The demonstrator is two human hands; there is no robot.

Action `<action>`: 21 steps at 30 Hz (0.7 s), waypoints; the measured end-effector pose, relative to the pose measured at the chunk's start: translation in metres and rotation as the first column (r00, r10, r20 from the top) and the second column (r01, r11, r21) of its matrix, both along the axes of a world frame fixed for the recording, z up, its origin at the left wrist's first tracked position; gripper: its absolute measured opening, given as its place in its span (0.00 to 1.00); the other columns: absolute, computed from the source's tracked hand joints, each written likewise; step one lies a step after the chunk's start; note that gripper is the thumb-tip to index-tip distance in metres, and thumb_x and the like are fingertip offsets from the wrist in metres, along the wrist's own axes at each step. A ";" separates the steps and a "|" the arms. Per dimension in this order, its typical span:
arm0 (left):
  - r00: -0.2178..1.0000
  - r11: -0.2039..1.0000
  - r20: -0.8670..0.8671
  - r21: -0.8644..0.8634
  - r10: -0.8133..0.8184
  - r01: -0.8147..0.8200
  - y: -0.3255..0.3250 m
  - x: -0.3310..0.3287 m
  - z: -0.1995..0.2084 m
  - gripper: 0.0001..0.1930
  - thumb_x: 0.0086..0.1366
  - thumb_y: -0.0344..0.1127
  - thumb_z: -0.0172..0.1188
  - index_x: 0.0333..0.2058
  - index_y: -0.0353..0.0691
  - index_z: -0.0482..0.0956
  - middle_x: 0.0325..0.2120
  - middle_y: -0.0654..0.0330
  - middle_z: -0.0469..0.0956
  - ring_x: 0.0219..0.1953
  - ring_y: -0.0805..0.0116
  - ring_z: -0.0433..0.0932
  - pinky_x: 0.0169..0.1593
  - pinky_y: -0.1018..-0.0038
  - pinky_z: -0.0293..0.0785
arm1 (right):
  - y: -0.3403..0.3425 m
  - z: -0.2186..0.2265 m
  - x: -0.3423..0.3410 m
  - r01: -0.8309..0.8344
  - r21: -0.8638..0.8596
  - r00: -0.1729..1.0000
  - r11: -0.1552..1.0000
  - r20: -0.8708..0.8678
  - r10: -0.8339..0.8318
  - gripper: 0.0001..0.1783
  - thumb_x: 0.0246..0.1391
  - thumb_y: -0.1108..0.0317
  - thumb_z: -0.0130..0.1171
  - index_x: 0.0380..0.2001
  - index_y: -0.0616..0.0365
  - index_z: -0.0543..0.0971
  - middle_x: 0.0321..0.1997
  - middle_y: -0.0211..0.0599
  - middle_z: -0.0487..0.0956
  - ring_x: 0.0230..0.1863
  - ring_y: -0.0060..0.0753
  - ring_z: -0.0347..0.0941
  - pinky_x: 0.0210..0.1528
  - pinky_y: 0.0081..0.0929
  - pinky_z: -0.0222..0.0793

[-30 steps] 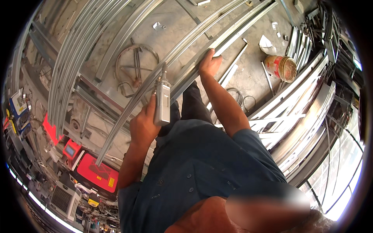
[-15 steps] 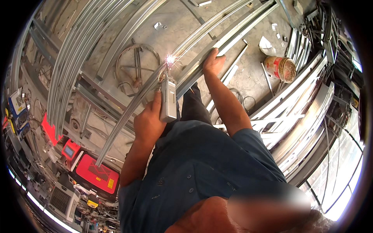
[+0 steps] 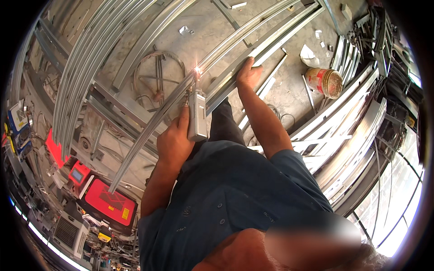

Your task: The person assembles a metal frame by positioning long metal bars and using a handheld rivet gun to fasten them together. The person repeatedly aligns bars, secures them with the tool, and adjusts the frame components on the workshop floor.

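Against one second ago, the silver hand tool (image 3: 198, 117) has shifted a little to the right and a bright spark (image 3: 197, 70) has come up at its nose; the wide spray of half a second ago has shrunk to a small glow.

At far left, a bundle of curved metal rails (image 3: 86, 67) runs off the top edge, its upper ends cut off. Below it sits a red machine (image 3: 108, 201), among clutter too small and dark to make out. Next comes a wire hoop (image 3: 135, 74) on the floor (image 3: 212, 27), partly covered by the slim rail (image 3: 167, 106), whose long axis climbs from lower left to upper right.

The left hand (image 3: 174, 142) holds the tool from its left side, one finger stretched along the body; the other fingers are mostly hidden. The tool's long axis stands nearly straight up the view, nose away from the person's torso, in front of the legs. Glare hides the exact contact between nose and slim rail.

Further right, the right hand (image 3: 248, 74) grips the wide rail (image 3: 273, 40), fingers bent over its right edge, tips partly unseen. This rail slants the same way. Beyond lie a stained bucket (image 3: 324, 82) and overexposed metal strips (image 3: 343, 122).
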State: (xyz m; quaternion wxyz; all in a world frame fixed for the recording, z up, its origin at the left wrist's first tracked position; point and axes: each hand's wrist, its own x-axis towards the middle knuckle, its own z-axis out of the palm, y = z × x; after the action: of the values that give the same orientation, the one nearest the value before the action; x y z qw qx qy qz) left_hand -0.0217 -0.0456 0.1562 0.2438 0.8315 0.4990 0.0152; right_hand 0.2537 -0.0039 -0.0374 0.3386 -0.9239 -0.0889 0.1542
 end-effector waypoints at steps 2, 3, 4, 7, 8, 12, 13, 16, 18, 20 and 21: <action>1.000 1.000 -0.008 0.003 -0.009 0.009 0.000 0.000 0.001 0.37 0.56 0.37 0.64 0.65 0.44 0.64 0.40 0.50 0.82 0.35 0.50 0.84 0.35 0.57 0.82 | -0.001 -0.002 0.001 -0.002 0.006 1.000 1.000 -0.003 0.002 0.37 0.60 0.40 0.48 0.49 0.70 0.68 0.53 0.64 0.72 0.55 0.66 0.69 0.57 0.52 0.63; 1.000 1.000 -0.012 0.005 -0.014 0.014 0.001 -0.001 0.002 0.37 0.56 0.37 0.64 0.65 0.44 0.64 0.40 0.50 0.82 0.35 0.49 0.84 0.35 0.57 0.82 | -0.001 -0.003 0.002 -0.003 0.009 1.000 1.000 -0.005 0.003 0.37 0.60 0.40 0.48 0.49 0.70 0.68 0.53 0.64 0.72 0.55 0.66 0.69 0.57 0.52 0.63; 1.000 1.000 -0.002 0.014 -0.013 0.013 0.000 -0.001 0.001 0.36 0.56 0.37 0.64 0.65 0.44 0.64 0.40 0.50 0.82 0.35 0.49 0.84 0.35 0.56 0.82 | -0.001 -0.003 0.002 -0.004 0.011 1.000 1.000 -0.004 0.004 0.37 0.60 0.40 0.48 0.49 0.70 0.68 0.53 0.64 0.72 0.55 0.66 0.69 0.57 0.52 0.63; 1.000 1.000 -0.021 -0.021 0.000 0.000 -0.001 -0.002 0.002 0.36 0.57 0.37 0.64 0.65 0.44 0.64 0.40 0.50 0.82 0.34 0.48 0.84 0.35 0.56 0.81 | -0.002 -0.006 0.002 -0.007 0.011 1.000 1.000 -0.003 0.007 0.37 0.60 0.40 0.49 0.50 0.69 0.68 0.53 0.64 0.72 0.55 0.65 0.69 0.57 0.52 0.63; 0.998 0.997 -0.061 -0.073 0.010 -0.015 0.001 0.001 0.008 0.36 0.57 0.37 0.63 0.65 0.44 0.64 0.40 0.50 0.82 0.34 0.48 0.84 0.35 0.56 0.81 | -0.002 -0.007 0.003 -0.007 0.008 1.000 1.000 -0.003 0.007 0.37 0.60 0.40 0.49 0.50 0.69 0.68 0.53 0.64 0.72 0.55 0.65 0.69 0.57 0.51 0.63; 0.999 0.997 -0.032 -0.069 0.026 -0.028 0.000 0.000 0.009 0.36 0.58 0.37 0.63 0.65 0.44 0.63 0.38 0.49 0.82 0.33 0.47 0.84 0.34 0.55 0.81 | -0.002 -0.004 0.002 -0.004 0.019 1.000 1.000 -0.019 0.005 0.37 0.60 0.40 0.49 0.50 0.70 0.68 0.53 0.64 0.72 0.55 0.65 0.69 0.58 0.51 0.63; 0.999 0.998 -0.024 -0.061 0.021 -0.023 0.000 -0.001 0.007 0.36 0.58 0.37 0.63 0.65 0.44 0.64 0.38 0.49 0.82 0.33 0.47 0.84 0.34 0.55 0.81 | -0.002 -0.005 0.002 -0.006 0.024 1.000 1.000 -0.012 0.006 0.37 0.60 0.40 0.49 0.50 0.70 0.68 0.53 0.64 0.72 0.55 0.65 0.69 0.58 0.51 0.63; 1.000 0.999 -0.011 -0.042 0.013 -0.013 -0.001 -0.004 0.003 0.35 0.58 0.38 0.63 0.65 0.44 0.64 0.38 0.49 0.82 0.32 0.48 0.84 0.34 0.55 0.81 | -0.002 -0.007 0.002 -0.010 0.035 1.000 0.999 -0.007 0.010 0.37 0.60 0.40 0.49 0.50 0.70 0.68 0.53 0.64 0.72 0.55 0.65 0.69 0.58 0.51 0.63; 1.000 0.999 -0.013 -0.037 0.014 -0.014 -0.002 -0.005 0.003 0.34 0.59 0.38 0.63 0.64 0.44 0.64 0.37 0.49 0.82 0.32 0.48 0.84 0.34 0.56 0.81 | -0.001 -0.004 0.002 -0.014 0.034 1.000 0.999 -0.026 0.014 0.37 0.60 0.40 0.49 0.50 0.70 0.68 0.53 0.64 0.72 0.55 0.65 0.69 0.58 0.51 0.63; 1.000 1.000 0.004 -0.022 0.015 -0.015 -0.002 -0.006 0.003 0.34 0.59 0.39 0.63 0.64 0.44 0.65 0.37 0.49 0.82 0.32 0.48 0.84 0.34 0.55 0.81 | -0.002 -0.006 0.003 -0.011 0.027 1.000 1.000 -0.028 0.012 0.37 0.60 0.40 0.49 0.50 0.70 0.68 0.53 0.64 0.72 0.55 0.65 0.69 0.58 0.51 0.63; 1.000 1.000 0.013 -0.015 0.016 -0.015 -0.002 -0.006 0.003 0.34 0.59 0.39 0.63 0.64 0.44 0.65 0.37 0.49 0.82 0.32 0.47 0.84 0.34 0.55 0.81 | -0.002 -0.006 0.003 -0.010 0.023 1.000 1.000 -0.029 0.010 0.37 0.60 0.40 0.49 0.50 0.70 0.68 0.53 0.64 0.72 0.55 0.65 0.69 0.58 0.52 0.63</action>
State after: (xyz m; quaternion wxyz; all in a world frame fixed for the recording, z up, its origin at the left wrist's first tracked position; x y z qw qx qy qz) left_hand -0.0275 -0.0473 0.1596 0.2533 0.8256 0.5039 0.0188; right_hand 0.2565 -0.0061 -0.0438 0.3496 -0.9172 -0.0902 0.1683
